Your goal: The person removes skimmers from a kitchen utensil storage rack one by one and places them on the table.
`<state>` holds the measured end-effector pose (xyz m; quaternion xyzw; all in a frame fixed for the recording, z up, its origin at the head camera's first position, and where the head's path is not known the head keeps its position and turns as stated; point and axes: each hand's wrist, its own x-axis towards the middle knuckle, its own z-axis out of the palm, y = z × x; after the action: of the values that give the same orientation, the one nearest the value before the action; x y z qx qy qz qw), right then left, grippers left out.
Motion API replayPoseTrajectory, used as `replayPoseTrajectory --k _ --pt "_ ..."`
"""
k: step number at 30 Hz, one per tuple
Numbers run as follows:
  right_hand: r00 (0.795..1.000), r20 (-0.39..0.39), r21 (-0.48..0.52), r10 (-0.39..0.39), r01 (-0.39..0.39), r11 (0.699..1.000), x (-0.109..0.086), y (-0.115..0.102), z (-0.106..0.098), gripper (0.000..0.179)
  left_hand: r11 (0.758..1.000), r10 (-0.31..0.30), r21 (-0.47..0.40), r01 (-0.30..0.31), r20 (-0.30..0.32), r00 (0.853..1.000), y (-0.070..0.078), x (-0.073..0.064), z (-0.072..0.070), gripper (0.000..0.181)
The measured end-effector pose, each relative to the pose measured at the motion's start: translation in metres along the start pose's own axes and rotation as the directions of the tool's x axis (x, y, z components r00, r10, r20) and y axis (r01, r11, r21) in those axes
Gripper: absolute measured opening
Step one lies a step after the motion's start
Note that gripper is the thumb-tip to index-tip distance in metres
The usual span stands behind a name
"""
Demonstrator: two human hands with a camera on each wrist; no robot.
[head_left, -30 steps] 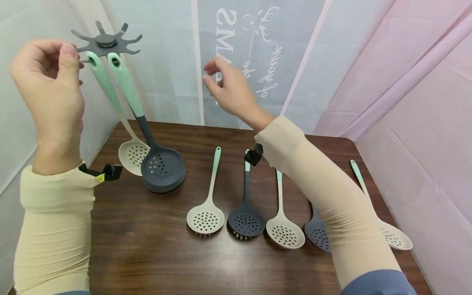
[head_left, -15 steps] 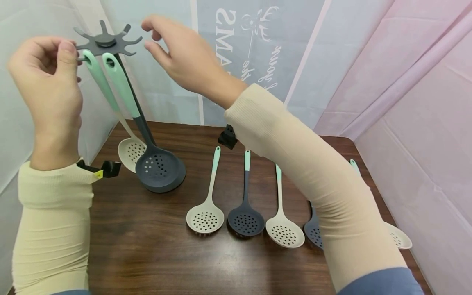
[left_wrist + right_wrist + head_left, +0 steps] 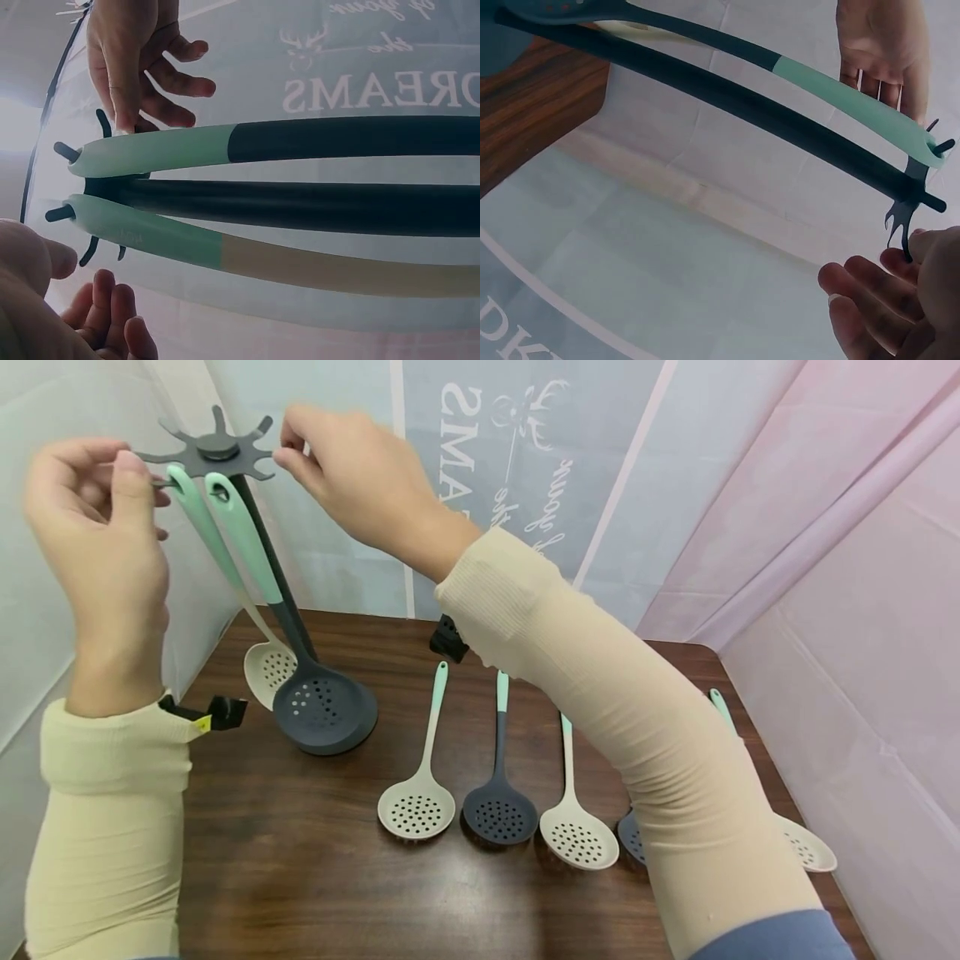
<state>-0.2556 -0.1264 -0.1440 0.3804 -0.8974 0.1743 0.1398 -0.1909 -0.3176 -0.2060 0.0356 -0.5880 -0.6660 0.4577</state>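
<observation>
A dark grey utensil stand has a star-shaped top (image 3: 217, 447) with several hooks, a post (image 3: 727, 101) and a round base (image 3: 366, 724). From its front hooks hang a cream skimmer (image 3: 268, 670) and a dark grey skimmer (image 3: 311, 693), both with mint handles; the dark head partly covers the base. My left hand (image 3: 105, 535) pinches a hook of the stand on the left, its index fingertip hidden behind the thumb. On the opposite side, thumb and forefinger of my right hand (image 3: 360, 477) pinch another hook. In the right wrist view, that hook reaches the right hand's fingers (image 3: 889, 274).
On the brown table (image 3: 315, 877) lie more skimmers in a row: a cream one (image 3: 417, 806), a dark one (image 3: 500, 810), another cream one (image 3: 579, 833), then a dark and a cream one partly behind my right sleeve (image 3: 600, 685). Curtains hang behind and beside the table.
My right hand has come left across the view to the stand and taken hold of a hook. The stand's top has turned slightly, carrying the hanging dark skimmer a little left.
</observation>
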Motion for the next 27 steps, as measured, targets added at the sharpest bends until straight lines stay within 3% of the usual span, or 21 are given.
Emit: replayPoseTrajectory --k 2,6,12,15,18,22,27 --pt "1.000 -0.005 -0.011 -0.001 0.001 1.000 -0.001 -0.001 0.000 0.027 0.999 -0.008 -0.031 0.007 -0.020 1.000 -0.001 -0.005 -0.003 0.004" --pt "1.000 -0.018 -0.043 -0.011 0.011 0.999 -0.002 -0.003 0.001 0.026 1.000 0.005 0.004 -0.004 -0.020 1.000 0.000 -0.020 -0.014 0.013" --pt "0.999 -0.032 -0.098 -0.033 0.030 0.995 -0.005 -0.007 0.000 0.025 1.000 0.010 0.025 -0.011 0.041 0.999 -0.004 -0.033 -0.029 0.010" --pt "0.999 -0.036 -0.100 -0.036 0.033 0.994 -0.006 -0.009 0.000 0.023 0.993 0.012 0.114 -0.022 0.087 0.996 -0.010 -0.034 -0.036 0.006" --pt "0.999 -0.039 -0.108 -0.037 0.033 0.994 -0.007 -0.011 0.000 0.022 0.972 0.007 0.233 -0.042 0.149 0.989 -0.014 -0.035 -0.041 0.008" --pt "0.998 -0.043 -0.126 -0.045 0.039 0.991 -0.008 -0.011 0.000 0.023 0.938 -0.037 0.341 -0.059 0.270 0.962 -0.016 -0.039 -0.044 0.014" --pt "0.998 -0.042 -0.130 -0.051 0.045 0.991 -0.011 -0.012 0.000 0.025 0.928 -0.090 0.365 -0.076 0.416 0.905 -0.018 -0.045 -0.044 0.024"
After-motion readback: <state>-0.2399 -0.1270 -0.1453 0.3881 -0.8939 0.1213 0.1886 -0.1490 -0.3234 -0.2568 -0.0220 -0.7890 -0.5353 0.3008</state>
